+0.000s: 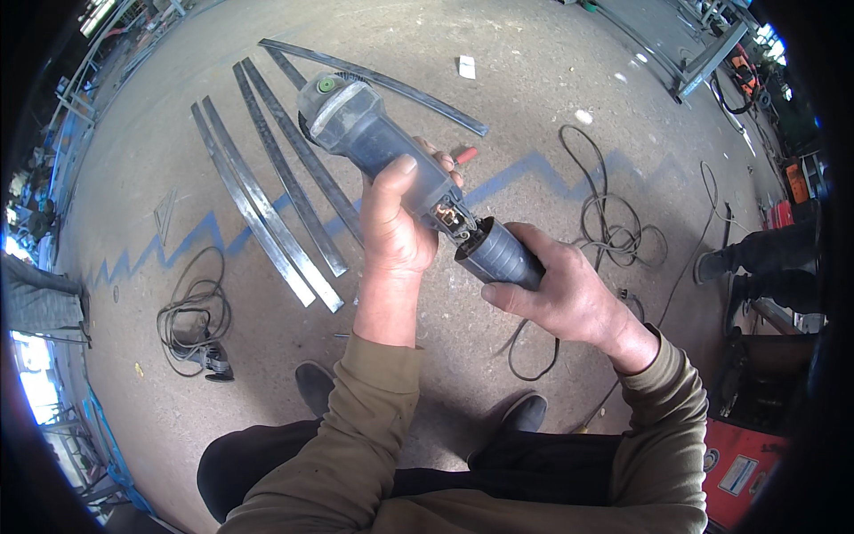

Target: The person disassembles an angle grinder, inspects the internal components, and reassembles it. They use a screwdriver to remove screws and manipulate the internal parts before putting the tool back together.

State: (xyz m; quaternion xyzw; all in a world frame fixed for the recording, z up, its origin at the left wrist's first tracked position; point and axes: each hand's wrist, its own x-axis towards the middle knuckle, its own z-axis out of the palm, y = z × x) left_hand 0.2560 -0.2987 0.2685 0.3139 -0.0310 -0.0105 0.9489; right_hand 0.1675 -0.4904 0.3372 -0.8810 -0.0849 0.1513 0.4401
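Observation:
My left hand (400,218) is wrapped round the dusty dark body of an angle grinder (378,138), thumb on top. The grinder's metal head points away to the upper left. At its near end the housing is open, and copper-coloured wiring (449,214) shows inside. My right hand (565,285) grips a black cylindrical rear cover (498,254), tilted just beside that open end. Whether the cover touches the grinder body I cannot tell. Behind my left fingers a red-handled tool (465,156) shows in part.
Several flat metal bars (253,200) lie on the concrete floor at the left and beyond the grinder. A looped cable (614,218) lies at the right, another coiled cable (200,311) at the left. Another person's legs (765,258) are at the right, near a red machine (747,472).

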